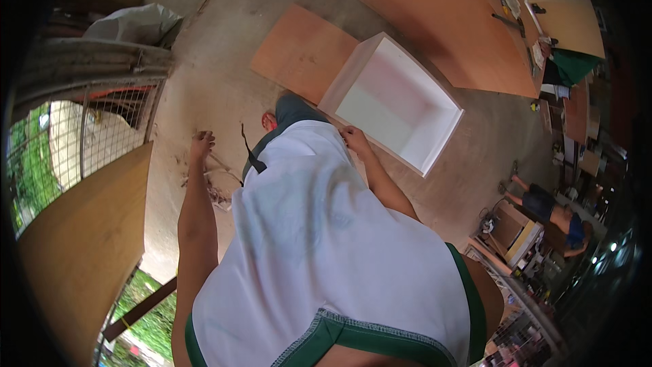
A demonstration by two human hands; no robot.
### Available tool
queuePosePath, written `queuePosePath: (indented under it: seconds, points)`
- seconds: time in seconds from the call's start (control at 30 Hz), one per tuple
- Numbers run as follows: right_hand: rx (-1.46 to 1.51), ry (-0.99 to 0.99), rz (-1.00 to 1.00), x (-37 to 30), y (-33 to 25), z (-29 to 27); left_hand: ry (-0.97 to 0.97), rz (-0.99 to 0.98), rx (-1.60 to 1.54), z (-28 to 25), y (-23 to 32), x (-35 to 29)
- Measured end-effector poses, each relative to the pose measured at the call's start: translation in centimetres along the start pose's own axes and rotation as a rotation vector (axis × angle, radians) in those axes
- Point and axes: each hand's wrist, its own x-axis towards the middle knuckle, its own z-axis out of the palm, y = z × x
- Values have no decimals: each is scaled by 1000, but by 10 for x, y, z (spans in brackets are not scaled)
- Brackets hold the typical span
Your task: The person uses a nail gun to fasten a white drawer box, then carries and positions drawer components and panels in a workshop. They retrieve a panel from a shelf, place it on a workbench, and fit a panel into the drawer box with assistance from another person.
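Note:
My left hand (202, 143) hangs out to my left over the concrete floor, its fingers loosely bent and apart, with nothing seen in it. Close to my right hip, my right hand (352, 137) is beside the hem of my white shirt (292, 197). Its fingers are slightly bent, and no object shows in them. Just beyond that hand lies an open box-shaped cabinet (390, 105) with a white inside. Whether the hand touches the cabinet's near side, I cannot tell. A flat brown board (302, 51) lies against the cabinet's far left side.
A large brown panel (448, 27) reaches across the far right, with tools along its edge. Wire mesh (119, 112) and a plywood sheet (88, 231) stand at left. Thin scraps (217, 180) lie near my left arm. Another person (550, 211) is at far right, by a wooden frame (506, 234).

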Motion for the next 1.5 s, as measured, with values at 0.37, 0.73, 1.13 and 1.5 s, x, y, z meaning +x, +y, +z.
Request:
queuePosePath:
  seconds: [0.37, 0.73, 1.13, 1.5]
  points:
    - [143, 222, 66, 76, -82, -12, -245, 145, 205, 52, 127, 83]
    - [277, 250, 85, 157, -229, -106, -226, 47, 297, 94, 338, 158]
    - [534, 513, 15, 195, -295, -164, -396, 450, 507, 192, 546, 268]
    - [904, 586, 477, 148, -328, -59, -744, 393, 1229, 221, 672, 380]
